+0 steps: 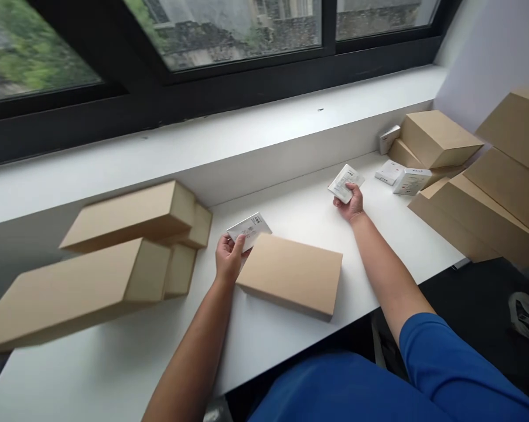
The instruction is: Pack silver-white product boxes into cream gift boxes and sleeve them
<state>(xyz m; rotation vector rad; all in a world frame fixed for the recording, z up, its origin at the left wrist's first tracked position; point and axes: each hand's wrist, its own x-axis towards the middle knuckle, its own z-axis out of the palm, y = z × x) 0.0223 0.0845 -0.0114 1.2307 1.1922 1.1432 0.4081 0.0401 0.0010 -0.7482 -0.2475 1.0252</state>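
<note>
My left hand point(229, 257) grips a small white printed box point(256, 224), thumb on top, just beyond the left corner of a closed brown cardboard box point(293, 272). That cardboard box lies flat on the white table in front of me. Farther right, my right hand point(351, 202) is closed around another small white printed box point(344, 180), held over the table with the thumb across its face. The fingers under both white boxes are partly hidden.
Brown boxes point(128, 214) are stacked at the left, more brown boxes point(444, 138) at the right. Several small white boxes point(411, 180) lie beside the right stack. A white ledge point(264, 138) and dark-framed window point(246, 82) run behind the table point(290, 351). A shoe point(525, 313) shows below right.
</note>
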